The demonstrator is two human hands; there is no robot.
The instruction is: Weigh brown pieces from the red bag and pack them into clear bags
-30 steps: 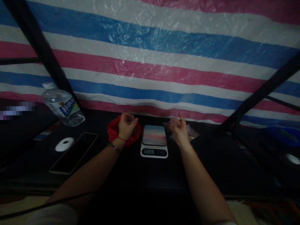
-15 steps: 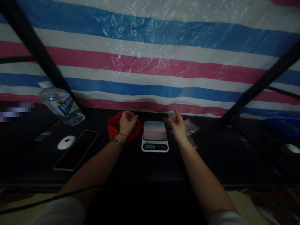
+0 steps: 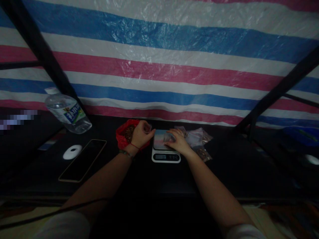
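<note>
My left hand is closed on a small clear plastic cup, at the right side of an open red plastic bag. Brown bits fill the bag; their kind is too small to tell. Over the plate of a white digital kitchen scale, my right hand has its fingers around a small clear plastic bag. The scale's display is too dim to read. Several small clear bags, some with brown contents, lie just right of the scale.
On the left of the black table are a phone, a white computer mouse and a clear bottle. Something blue is at far right. Behind hangs a striped plastic sheet between dark posts.
My right hand has moved left with the small clear bag, from beside the scale to over its plate. My left hand has shifted right with the cup, uncovering more of the brown bits.
</note>
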